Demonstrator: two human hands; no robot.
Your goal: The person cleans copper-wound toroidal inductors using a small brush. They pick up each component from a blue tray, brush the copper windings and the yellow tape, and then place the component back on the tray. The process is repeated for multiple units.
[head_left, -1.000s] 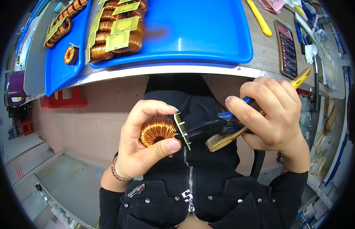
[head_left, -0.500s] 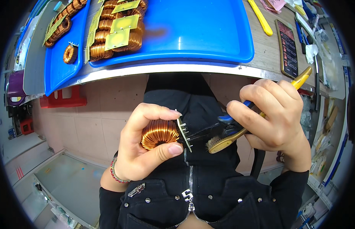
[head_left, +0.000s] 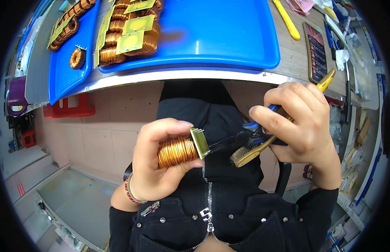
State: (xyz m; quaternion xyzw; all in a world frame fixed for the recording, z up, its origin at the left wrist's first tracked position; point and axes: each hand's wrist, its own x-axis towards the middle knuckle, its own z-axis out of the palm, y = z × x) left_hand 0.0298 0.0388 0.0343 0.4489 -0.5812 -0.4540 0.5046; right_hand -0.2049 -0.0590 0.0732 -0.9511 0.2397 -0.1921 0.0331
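Observation:
In my left hand [head_left: 155, 161] is a copper-wound toroid coil [head_left: 177, 152], gripped between thumb and fingers. A small yellow-green circuit board [head_left: 199, 143] with metal pins sits on the coil's right end. My right hand [head_left: 302, 122], closed, holds a brush [head_left: 249, 154] with a yellowish handle and short bristles, its head pointing down-left. The same hand also grips a blue-handled tool [head_left: 252, 126], mostly hidden by the fingers. Thin dark strands [head_left: 228, 142] stretch between this tool and the board. The brush head is apart from the coil.
A large blue tray [head_left: 220, 38] on the bench holds several coils with boards [head_left: 134, 31] at its left. A smaller blue tray [head_left: 62, 80] carries more coils. A phone [head_left: 315, 52] and a yellow-handled tool [head_left: 287, 21] lie to the right. A red stool [head_left: 71, 108] stands below.
My left hand has turned the coil, so the board's flat face now shows more and the coil's central hole is hidden. The brush head has shifted slightly right.

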